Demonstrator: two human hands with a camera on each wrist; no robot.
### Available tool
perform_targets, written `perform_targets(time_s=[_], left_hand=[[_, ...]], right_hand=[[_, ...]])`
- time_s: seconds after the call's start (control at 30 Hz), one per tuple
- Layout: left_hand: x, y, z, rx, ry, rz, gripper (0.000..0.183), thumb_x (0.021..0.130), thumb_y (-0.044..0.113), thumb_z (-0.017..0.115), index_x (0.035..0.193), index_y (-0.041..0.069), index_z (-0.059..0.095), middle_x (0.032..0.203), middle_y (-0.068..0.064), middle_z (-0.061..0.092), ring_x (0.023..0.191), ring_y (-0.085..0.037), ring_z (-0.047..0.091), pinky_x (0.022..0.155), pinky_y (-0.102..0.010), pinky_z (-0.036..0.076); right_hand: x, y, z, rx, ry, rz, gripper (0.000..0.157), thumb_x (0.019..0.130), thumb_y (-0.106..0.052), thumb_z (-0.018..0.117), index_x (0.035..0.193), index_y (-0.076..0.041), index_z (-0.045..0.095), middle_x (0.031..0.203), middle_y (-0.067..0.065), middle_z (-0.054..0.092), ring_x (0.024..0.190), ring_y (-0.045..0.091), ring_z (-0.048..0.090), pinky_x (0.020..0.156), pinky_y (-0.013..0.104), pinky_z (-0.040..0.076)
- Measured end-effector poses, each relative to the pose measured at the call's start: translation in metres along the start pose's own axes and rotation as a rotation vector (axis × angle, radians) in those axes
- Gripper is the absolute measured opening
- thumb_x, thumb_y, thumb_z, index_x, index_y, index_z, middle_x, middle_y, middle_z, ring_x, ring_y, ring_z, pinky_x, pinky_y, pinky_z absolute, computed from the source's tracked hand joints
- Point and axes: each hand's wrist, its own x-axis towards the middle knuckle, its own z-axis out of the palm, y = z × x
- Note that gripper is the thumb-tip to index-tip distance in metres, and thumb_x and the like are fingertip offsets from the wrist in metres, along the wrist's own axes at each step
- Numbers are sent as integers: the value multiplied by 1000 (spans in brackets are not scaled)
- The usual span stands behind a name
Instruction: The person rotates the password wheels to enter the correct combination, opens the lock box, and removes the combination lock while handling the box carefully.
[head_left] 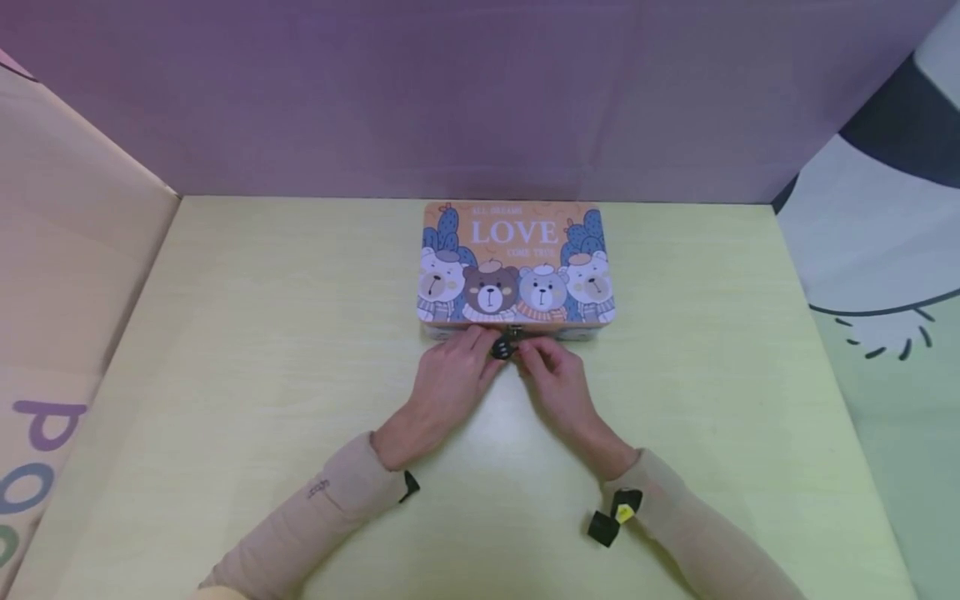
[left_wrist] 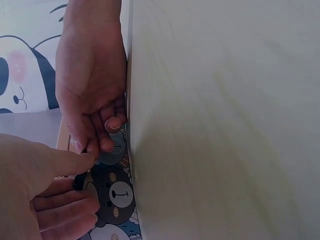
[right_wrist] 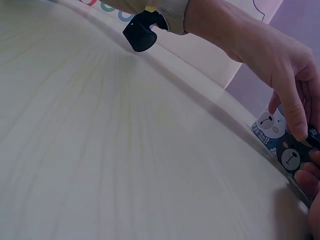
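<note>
A tin box (head_left: 517, 262) printed with bears and the word LOVE lies with its lid down at the back of the table. At the middle of its front, by a small metal clasp (head_left: 514, 331), is a small black padlock (head_left: 502, 347). My left hand (head_left: 452, 375) pinches the padlock between thumb and fingers. From the other side my right hand (head_left: 558, 379) pinches its right end with thumb and index fingertip. In the right wrist view, fingers partly cover the padlock (right_wrist: 313, 136). Whether its shackle passes through the clasp cannot be made out.
The pale wooden table (head_left: 225, 350) meets a purple panel (head_left: 450, 100) right behind the box. Printed panels stand at left and right. Black wrist-worn devices (head_left: 603, 527) hang below the sleeves, close above the tabletop.
</note>
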Motion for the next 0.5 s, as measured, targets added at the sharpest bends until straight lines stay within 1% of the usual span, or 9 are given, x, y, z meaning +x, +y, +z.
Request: perform_targets(time_s=[0.1,0.23,0.37,0.5], left_hand=[[-1,0,0,-3,-1,0,33,90,25,73,116,6,66,106,-7,69,90,-18,66,72,-27,58],[-2,-1,0,-2,2,-3,34,89,25,74,116,6,66,105,-7,69,89,-18,66,70,-26,58],[-4,-1,0,2,7,-2,34,89,26,74,115,6,66,103,-7,69,87,-18,66,67,-26,57],[-5,-2,0,1,8,0,33,89,26,73,114,6,66,102,-6,69,87,-18,65,66,-26,57]], right_hand=[[3,12,0,-5,5,-22,19,100,-7,54,106,8,64,103,22,66,96,39,63,89,38,57],[3,18,0,-19,6,-68,19,100,-12,56,104,4,65,101,17,67,93,31,65,86,32,58],[2,20,0,-25,-4,-101,20,100,-14,56,103,4,65,101,17,66,93,30,65,86,31,58],[2,19,1,-39,-7,-109,19,100,-14,57,102,3,65,100,17,66,94,30,65,87,31,57]])
